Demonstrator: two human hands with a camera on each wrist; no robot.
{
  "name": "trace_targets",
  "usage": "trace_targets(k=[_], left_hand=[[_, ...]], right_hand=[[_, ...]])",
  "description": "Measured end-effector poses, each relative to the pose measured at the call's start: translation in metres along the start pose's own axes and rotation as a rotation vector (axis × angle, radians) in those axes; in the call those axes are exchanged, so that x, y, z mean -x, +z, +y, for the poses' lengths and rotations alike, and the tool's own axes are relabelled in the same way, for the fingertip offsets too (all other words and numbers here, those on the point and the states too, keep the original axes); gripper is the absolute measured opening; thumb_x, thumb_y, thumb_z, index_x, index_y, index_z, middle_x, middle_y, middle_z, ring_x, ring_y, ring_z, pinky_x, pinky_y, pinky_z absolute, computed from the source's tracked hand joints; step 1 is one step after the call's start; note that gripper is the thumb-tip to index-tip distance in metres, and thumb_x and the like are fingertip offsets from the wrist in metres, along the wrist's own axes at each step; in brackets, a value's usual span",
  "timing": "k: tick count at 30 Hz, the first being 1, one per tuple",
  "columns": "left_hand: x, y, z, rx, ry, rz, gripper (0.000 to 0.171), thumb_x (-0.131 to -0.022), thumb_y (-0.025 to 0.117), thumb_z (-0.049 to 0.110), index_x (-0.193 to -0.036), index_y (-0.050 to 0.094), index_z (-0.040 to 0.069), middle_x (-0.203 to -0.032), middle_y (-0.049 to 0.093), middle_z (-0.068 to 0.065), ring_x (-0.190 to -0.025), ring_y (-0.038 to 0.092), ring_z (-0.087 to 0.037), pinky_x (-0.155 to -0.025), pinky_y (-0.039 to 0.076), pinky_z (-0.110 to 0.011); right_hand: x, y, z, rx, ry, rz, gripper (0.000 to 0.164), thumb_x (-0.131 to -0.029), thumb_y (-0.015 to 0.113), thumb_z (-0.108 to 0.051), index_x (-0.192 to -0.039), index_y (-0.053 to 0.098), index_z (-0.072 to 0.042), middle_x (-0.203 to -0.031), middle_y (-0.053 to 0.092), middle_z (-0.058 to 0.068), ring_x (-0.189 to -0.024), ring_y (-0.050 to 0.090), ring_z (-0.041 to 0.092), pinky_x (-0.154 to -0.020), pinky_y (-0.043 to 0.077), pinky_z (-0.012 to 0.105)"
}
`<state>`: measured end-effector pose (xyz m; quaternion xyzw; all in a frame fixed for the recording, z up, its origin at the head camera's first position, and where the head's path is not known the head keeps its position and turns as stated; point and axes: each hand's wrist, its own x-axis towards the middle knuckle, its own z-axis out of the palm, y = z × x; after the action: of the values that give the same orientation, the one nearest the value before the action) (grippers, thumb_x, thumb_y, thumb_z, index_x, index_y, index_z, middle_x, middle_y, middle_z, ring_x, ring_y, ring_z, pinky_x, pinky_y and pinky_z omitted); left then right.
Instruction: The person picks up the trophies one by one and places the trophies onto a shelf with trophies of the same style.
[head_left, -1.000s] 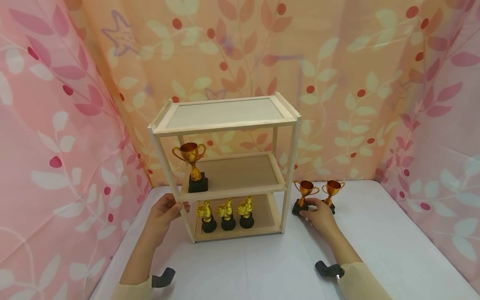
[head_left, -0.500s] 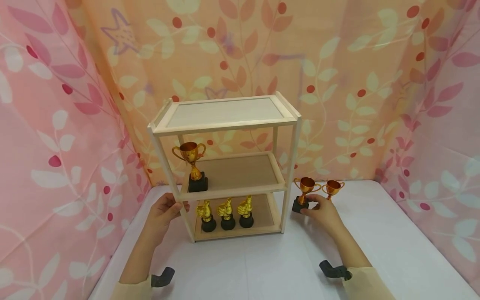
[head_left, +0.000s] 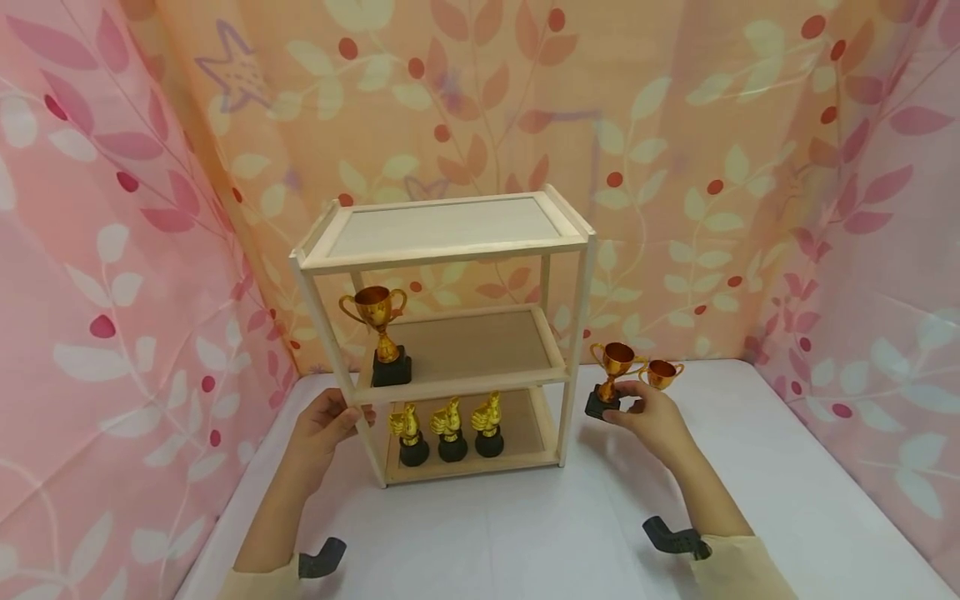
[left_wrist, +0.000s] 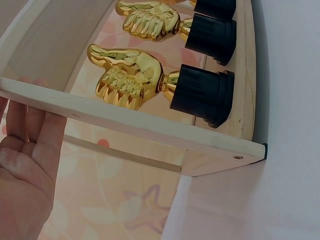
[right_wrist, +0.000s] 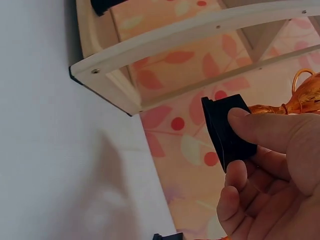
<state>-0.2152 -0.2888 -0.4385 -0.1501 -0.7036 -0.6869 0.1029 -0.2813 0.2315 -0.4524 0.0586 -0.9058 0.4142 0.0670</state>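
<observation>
Leaf-and-berry printed curtains, pink at the left, peach (head_left: 480, 100) behind and pink again at the right, surround a white-covered table (head_left: 480, 542).

Leftmost, the left hand (head_left: 318, 429) grips the front left post (head_left: 323, 333) of a pale wooden rack (head_left: 457, 223), its thumb on the near side and its fingers hooked behind the wood. Three tiers make up the rack. One gold two-handled trophy cup (head_left: 386, 343) stands upright at the left end of the middle tier, on a square black base. Below it, on the bottom tier, three gold thumbs-up trophies stand in a row on round black bases: the left one (head_left: 409, 435), the middle one (head_left: 450, 429) and the right one (head_left: 488, 425).

Right of the rack, the right hand (head_left: 654, 421) pinches the black base of a second trophy cup (head_left: 617, 360) between thumb and fingers, holding it slightly tilted and off the table, near the rack's right post. Just behind that hand is a third trophy cup (head_left: 662, 374), its lower part hidden in the head view. That makes three cups altogether.
</observation>
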Motion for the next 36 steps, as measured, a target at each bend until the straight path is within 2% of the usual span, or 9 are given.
trace_targets(k=[7,12,23,29,36], left_hand=[[0.000,0.000,0.000,0.001,0.005,-0.007,0.013,-0.103,0.058,0.004,-0.114,0.058,0.012,-0.101,0.072,0.003,-0.095,0.074,-0.011,-0.089,0.059,-0.026],[0.001,0.000,-0.001,0.005,0.018,0.008,0.012,-0.103,0.058,0.002,-0.111,0.058,0.011,-0.098,0.073,0.004,-0.093,0.074,-0.010,-0.088,0.060,-0.027],[0.001,-0.001,0.000,0.012,0.016,0.005,0.014,-0.103,0.058,0.003,-0.113,0.058,0.012,-0.098,0.074,0.004,-0.093,0.074,-0.011,-0.088,0.060,-0.027],[0.000,-0.002,-0.002,0.016,0.022,-0.003,0.013,-0.103,0.057,0.002,-0.112,0.058,0.011,-0.098,0.074,0.003,-0.093,0.074,-0.012,-0.088,0.060,-0.027],[0.000,-0.003,-0.003,0.018,0.022,-0.012,0.012,-0.103,0.057,0.002,-0.113,0.058,0.010,-0.098,0.074,0.003,-0.094,0.074,-0.011,-0.088,0.060,-0.027]], right_hand=[[0.006,-0.015,-0.008,0.007,-0.012,0.005,0.062,-0.084,0.085,-0.035,-0.134,0.061,-0.006,-0.128,0.068,0.016,-0.087,0.068,0.019,-0.069,0.054,0.031],[0.009,-0.027,-0.018,-0.007,-0.024,-0.007,0.064,-0.086,0.083,-0.040,-0.136,0.059,-0.006,-0.127,0.067,0.017,-0.083,0.067,0.019,-0.064,0.055,0.032],[0.020,-0.047,-0.038,0.031,-0.059,0.026,0.072,-0.086,0.080,-0.050,-0.140,0.057,-0.008,-0.129,0.064,0.015,-0.092,0.061,0.026,-0.065,0.055,0.031],[0.029,-0.055,-0.053,0.026,-0.086,0.048,0.064,-0.088,0.078,-0.050,-0.136,0.059,-0.013,-0.127,0.064,0.012,-0.094,0.060,0.027,-0.070,0.056,0.029],[0.043,-0.063,-0.070,0.006,-0.124,0.077,0.055,-0.089,0.078,-0.046,-0.133,0.061,-0.019,-0.116,0.065,0.007,-0.092,0.060,0.025,-0.071,0.055,0.027]])
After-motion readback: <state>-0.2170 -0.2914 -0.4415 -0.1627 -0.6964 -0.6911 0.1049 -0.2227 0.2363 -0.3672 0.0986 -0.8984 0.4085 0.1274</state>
